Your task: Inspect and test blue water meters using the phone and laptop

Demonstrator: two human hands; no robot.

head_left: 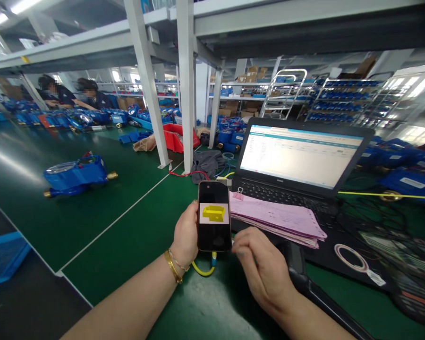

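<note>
My left hand (187,232) is wrapped around a smartphone (215,240), which stands nearly upright above the green bench. On its screen is a picture of a yellow open bin on a pale ground. A yellow cable (202,273) with a blue sleeve hangs at the phone's bottom end. Just right of the phone's lower corner is my right hand (260,264), its fingers curled in and nothing visible in them. Behind it, a stack of pink papers (279,218) with a binder clip (239,193) lies across the keyboard of an open laptop (299,158).
A black handheld scanner (297,264) lies beside my right wrist, near a tape roll (350,257) and tangled cables. At left sits a blue meter (76,174) with brass ends. White posts (186,94) rise by a red bin (173,137). Two co-workers sit far left.
</note>
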